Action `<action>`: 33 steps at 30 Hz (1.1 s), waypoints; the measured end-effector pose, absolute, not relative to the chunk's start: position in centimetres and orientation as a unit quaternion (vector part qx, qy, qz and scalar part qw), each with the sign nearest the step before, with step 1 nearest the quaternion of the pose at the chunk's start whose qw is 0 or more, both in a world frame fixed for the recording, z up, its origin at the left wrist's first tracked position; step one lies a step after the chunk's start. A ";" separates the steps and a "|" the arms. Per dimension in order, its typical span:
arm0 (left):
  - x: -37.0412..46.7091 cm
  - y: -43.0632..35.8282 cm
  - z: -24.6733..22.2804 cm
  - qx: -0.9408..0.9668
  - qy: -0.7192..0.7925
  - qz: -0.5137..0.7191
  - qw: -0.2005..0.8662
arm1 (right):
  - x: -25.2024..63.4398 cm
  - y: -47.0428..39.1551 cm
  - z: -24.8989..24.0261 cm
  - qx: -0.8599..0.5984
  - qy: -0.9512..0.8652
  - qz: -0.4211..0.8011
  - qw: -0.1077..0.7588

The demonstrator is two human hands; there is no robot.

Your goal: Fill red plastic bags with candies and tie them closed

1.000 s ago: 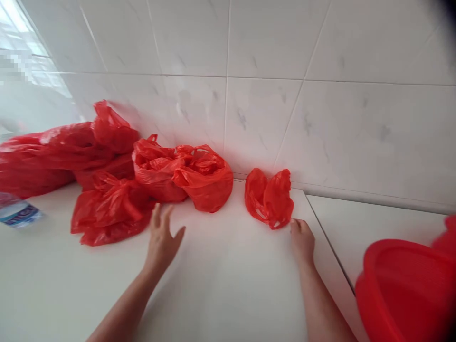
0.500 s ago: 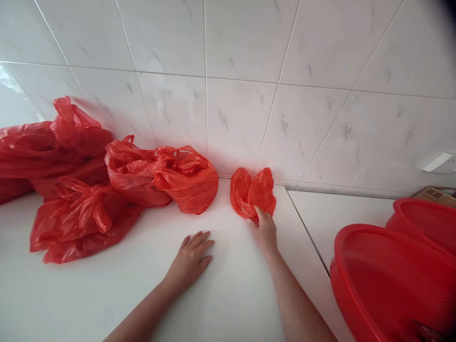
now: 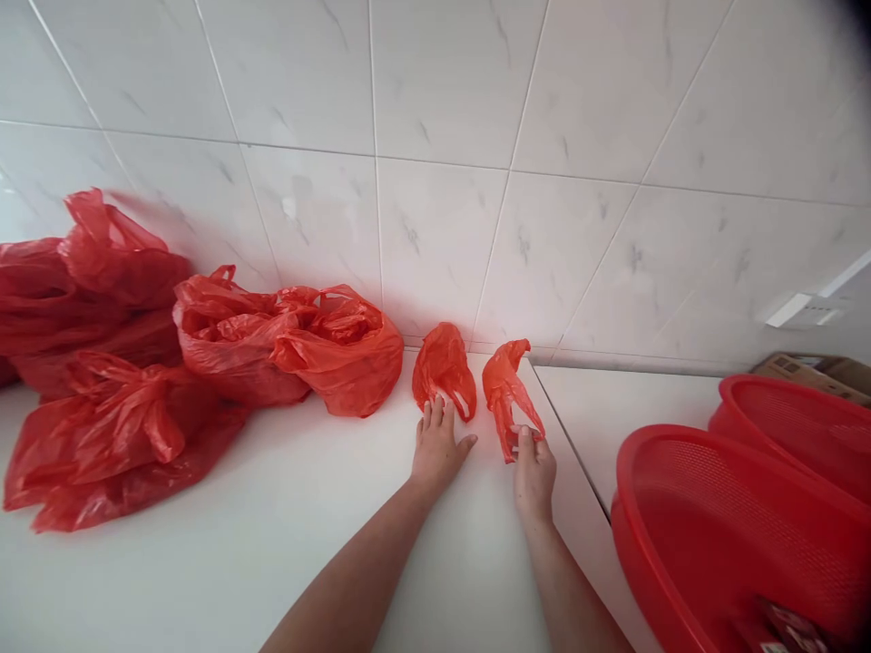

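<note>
My right hand (image 3: 534, 472) pinches the loop handle of a small red plastic bag (image 3: 504, 385), which hangs slack from my fingers toward the wall. Beside it, to the left, another small red plastic bag (image 3: 444, 363) stands crumpled on the white tabletop (image 3: 327, 526). My left hand (image 3: 439, 444) lies with fingers outstretched at that bag's front edge, its fingertips touching the plastic. Whether the two small bags are joined at the base cannot be made out.
Several fuller red plastic bags (image 3: 340, 349) line the wall on the left. Two red plastic baskets (image 3: 640, 490) stand at the right, the nearer one with dark packets in it. Behind them are a cardboard box (image 3: 809, 374) and a wall socket (image 3: 803, 310). A seam divides the tabletop.
My right hand has drawn one red bag toward me, apart from the other. My left hand has moved right and forward from the bare tabletop to the remaining small bag.
</note>
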State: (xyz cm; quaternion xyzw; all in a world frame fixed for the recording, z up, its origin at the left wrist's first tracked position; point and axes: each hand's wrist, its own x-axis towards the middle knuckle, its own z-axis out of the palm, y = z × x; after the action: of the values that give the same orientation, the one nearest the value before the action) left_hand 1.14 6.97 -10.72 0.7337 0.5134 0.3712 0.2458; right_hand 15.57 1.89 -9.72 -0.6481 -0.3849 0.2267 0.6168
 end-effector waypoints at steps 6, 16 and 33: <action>-1.3 3.0 -9.4 0.720 0.432 0.443 0.314 | 12.4 -2.0 -8.0 -0.582 -0.488 0.237 0.606; -5.5 0.0 -9.5 0.566 0.373 0.432 0.595 | 9.6 -4.0 -7.2 -0.481 -0.564 0.367 0.562; -11.1 3.7 -8.9 0.459 0.576 0.603 0.304 | 17.5 -0.4 -7.0 -0.568 -0.282 0.364 0.682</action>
State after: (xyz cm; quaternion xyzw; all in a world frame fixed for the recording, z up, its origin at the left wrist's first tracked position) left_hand -11.07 3.73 -8.94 0.4594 0.5764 0.6033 0.3045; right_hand 17.53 -0.41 -7.04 -0.5680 -0.2822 0.3639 0.6821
